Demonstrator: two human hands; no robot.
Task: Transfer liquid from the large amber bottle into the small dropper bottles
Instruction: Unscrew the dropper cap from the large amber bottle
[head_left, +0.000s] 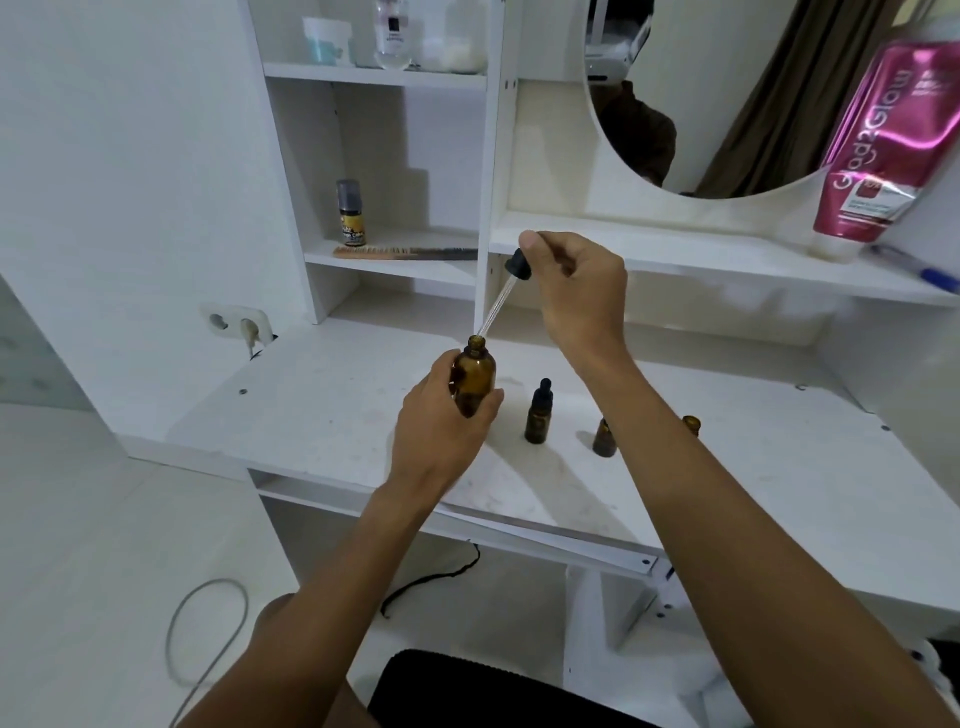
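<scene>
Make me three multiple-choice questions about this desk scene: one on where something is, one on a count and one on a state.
1. Where is the tip of the dropper pinched by the right hand?
A. at the mouth of the large amber bottle
B. inside a small bottle
C. lying on a shelf

2. How many small amber bottles stand on the desk?
A. one
B. three
C. five

3. The small bottle nearest the left hand is:
A. capped
B. open
C. lying down

Answers:
1 A: the glass tube meets the neck of the bottle that the left hand grips.
2 B: one stands in the clear, a second is half behind the right forearm, and a third is past it.
3 A: it wears a black dropper cap.
</scene>
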